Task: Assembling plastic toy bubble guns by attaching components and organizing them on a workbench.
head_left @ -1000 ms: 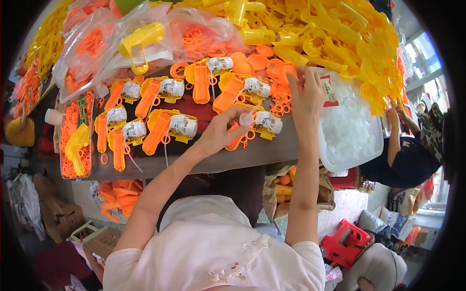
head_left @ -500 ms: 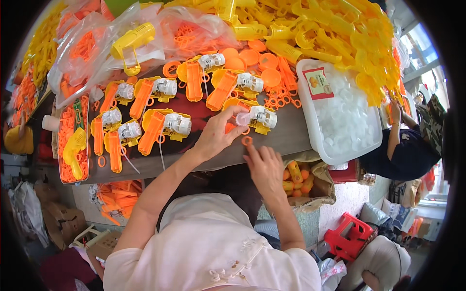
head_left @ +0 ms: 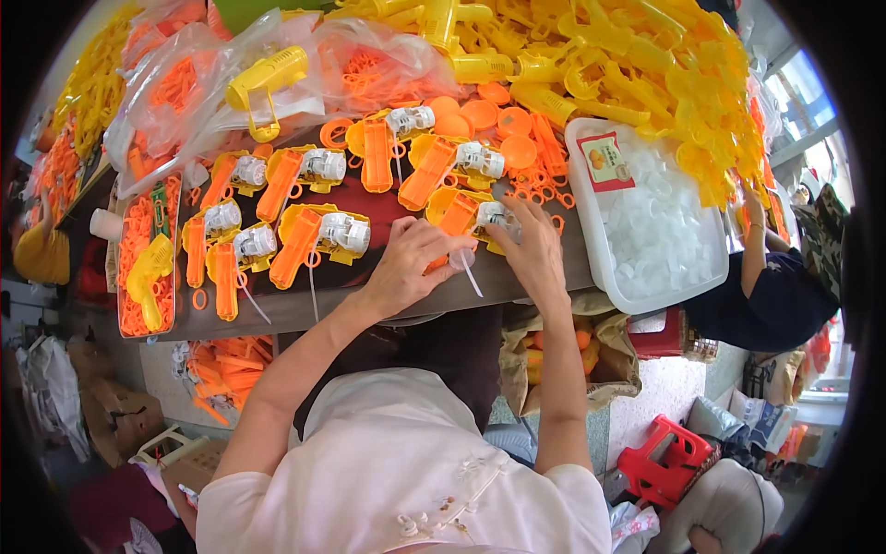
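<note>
Pinched between my left hand's [head_left: 406,263] thumb and fingers is a small clear round plastic cup [head_left: 461,259]. A thin pale tube [head_left: 473,281] hangs beside it over the table's front edge. My right hand [head_left: 538,254] reaches over the right end of the nearest yellow shell assembly [head_left: 452,215], its fingertips at the white mechanism [head_left: 492,215]; whether they grip anything is hidden. This assembly carries an orange block, partly covered by my left hand. An orange ring [head_left: 557,223] lies just beyond my right hand.
Several similar assemblies [head_left: 334,235] lie to the left. A white tub [head_left: 604,263] of translucent parts stands at right, with piled yellow shells [head_left: 637,65] behind. At far left is a box of orange pieces [head_left: 138,319]. A paper bag [head_left: 614,355] sits below the table edge.
My right hand has moved up and right, from an orange ring at the front edge to the white mechanism. My left hand has lowered the clear cup toward me, off the mechanism.
</note>
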### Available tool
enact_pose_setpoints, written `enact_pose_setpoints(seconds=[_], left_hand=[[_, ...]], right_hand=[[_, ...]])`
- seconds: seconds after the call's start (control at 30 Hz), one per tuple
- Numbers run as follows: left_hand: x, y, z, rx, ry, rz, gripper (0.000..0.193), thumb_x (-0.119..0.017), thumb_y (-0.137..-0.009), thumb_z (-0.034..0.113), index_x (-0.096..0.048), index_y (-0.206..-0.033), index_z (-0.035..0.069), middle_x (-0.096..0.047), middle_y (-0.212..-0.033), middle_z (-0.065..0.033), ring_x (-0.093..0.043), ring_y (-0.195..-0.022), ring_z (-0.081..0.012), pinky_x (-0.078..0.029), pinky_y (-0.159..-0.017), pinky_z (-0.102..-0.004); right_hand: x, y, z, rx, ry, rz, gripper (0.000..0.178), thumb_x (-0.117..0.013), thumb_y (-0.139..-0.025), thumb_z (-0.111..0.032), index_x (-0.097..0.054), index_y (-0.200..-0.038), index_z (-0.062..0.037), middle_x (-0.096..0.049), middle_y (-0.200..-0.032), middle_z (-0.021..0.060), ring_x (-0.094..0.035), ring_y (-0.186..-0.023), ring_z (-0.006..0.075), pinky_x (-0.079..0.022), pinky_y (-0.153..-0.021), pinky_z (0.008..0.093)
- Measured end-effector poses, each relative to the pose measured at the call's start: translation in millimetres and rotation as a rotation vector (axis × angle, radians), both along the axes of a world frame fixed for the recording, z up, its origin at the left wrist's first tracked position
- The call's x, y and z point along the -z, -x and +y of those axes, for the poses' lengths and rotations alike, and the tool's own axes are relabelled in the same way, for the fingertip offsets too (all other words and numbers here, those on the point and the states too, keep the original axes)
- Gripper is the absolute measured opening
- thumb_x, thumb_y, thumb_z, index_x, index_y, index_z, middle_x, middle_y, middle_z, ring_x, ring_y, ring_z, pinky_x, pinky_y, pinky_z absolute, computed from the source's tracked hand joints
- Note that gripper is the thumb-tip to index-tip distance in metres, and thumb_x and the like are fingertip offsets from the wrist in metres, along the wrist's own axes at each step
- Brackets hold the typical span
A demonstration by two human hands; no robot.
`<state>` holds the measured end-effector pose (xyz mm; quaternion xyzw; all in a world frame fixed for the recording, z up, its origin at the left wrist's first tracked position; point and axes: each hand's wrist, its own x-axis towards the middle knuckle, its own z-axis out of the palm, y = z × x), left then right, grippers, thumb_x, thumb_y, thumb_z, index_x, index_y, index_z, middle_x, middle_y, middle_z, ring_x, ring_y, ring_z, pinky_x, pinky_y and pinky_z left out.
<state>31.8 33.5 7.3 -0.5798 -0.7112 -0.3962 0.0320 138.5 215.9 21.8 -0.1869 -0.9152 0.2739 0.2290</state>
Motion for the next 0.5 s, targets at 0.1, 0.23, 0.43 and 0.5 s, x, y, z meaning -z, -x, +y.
enact_pose_setpoints(seconds=[0.1, 0.23, 0.43, 0.5], left_hand=[[-1, -2, -3, 0.048, 0.108, -0.112, 0.039, -0.071, -0.076, 0.005, -0.064, -0.113, 0.014, -0.061, -0.099, 0.0007, -0.054, -0.092, -0.0161, -0.033, -0.094, -0.0346], [-10, -8, -12, 0.106, 0.094, -0.381, 0.032, -0.067, -0.079, 0.003, -0.065, -0.109, 0.013, -0.066, -0.105, 0.0003, -0.058, -0.097, -0.0159, -0.034, -0.096, -0.0344], [-11, -7, -10, 0.129, 0.132, -0.511, 0.027, -0.069, -0.081, 0.005, -0.065, -0.107, 0.008, -0.069, -0.107, -0.0032, -0.062, -0.099, -0.0186, -0.044, -0.088, -0.0321], [-7, -5, -5, 0.126, 0.137, -0.45, 0.026, -0.069, -0.082, 0.006, -0.065, -0.107, 0.007, -0.069, -0.107, -0.0041, -0.062, -0.098, -0.0195, -0.046, -0.085, -0.0321]], right_hand=[[1, -3, 8, -0.02, 0.079, -0.038, 0.042, -0.073, -0.079, -0.021, -0.063, -0.115, -0.0024, -0.064, -0.11, 0.0154, -0.058, -0.106, 0.0309, -0.048, -0.087, 0.0398], [-11, -6, 5, -0.025, 0.125, -0.118, 0.039, -0.073, -0.077, -0.022, -0.065, -0.111, -0.0028, -0.065, -0.108, 0.0147, -0.061, -0.101, 0.0315, -0.048, -0.084, 0.0398], [-21, 1, 19, -0.084, 0.119, -0.304, 0.04, -0.074, -0.073, -0.021, -0.065, -0.106, -0.0003, -0.068, -0.098, 0.015, -0.065, -0.092, 0.0299, -0.05, -0.08, 0.0363], [-21, 9, 29, -0.106, 0.123, -0.379, 0.039, -0.075, -0.072, -0.021, -0.065, -0.103, 0.0002, -0.069, -0.094, 0.0153, -0.066, -0.09, 0.0294, -0.05, -0.079, 0.0363]])
